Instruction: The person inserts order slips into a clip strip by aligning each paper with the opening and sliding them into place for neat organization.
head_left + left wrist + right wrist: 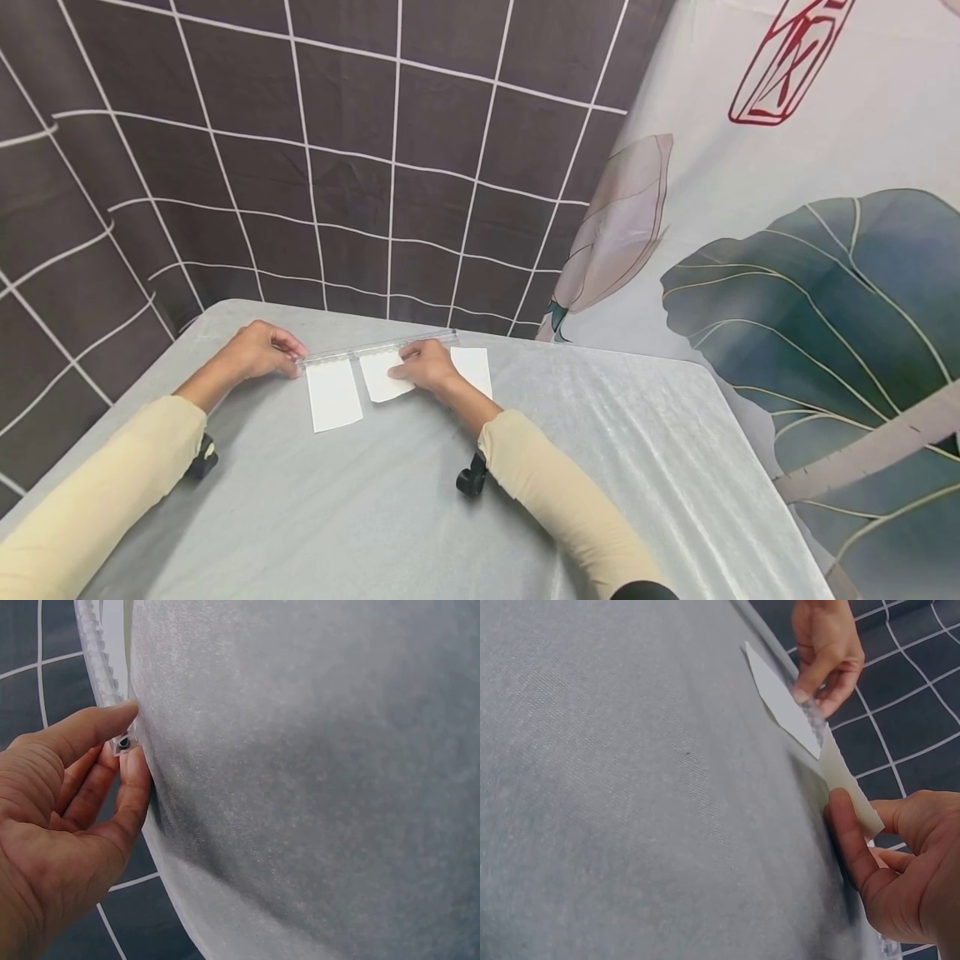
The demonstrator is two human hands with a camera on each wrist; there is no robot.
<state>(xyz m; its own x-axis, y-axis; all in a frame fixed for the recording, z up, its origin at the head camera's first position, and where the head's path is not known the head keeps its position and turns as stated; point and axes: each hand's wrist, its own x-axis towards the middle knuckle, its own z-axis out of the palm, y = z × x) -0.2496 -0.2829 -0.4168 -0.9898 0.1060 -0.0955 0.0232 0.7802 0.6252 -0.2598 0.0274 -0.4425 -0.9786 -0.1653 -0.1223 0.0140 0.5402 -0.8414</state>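
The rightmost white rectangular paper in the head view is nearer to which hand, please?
Right: the right hand is just left of that paper, pinching the middle white paper; the left hand, farther left, pinches the clear plastic strip.

Bright, diffuse head view, soft shadows on cloth (330,517), dimmer wrist views, perhaps slightly blurred

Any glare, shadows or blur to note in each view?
Head: pale sheen streaks the grey cloth at right, with a soft shadow beside the left sleeve; left wrist: shadow beside the left hand; right wrist: darker shadow near the card.
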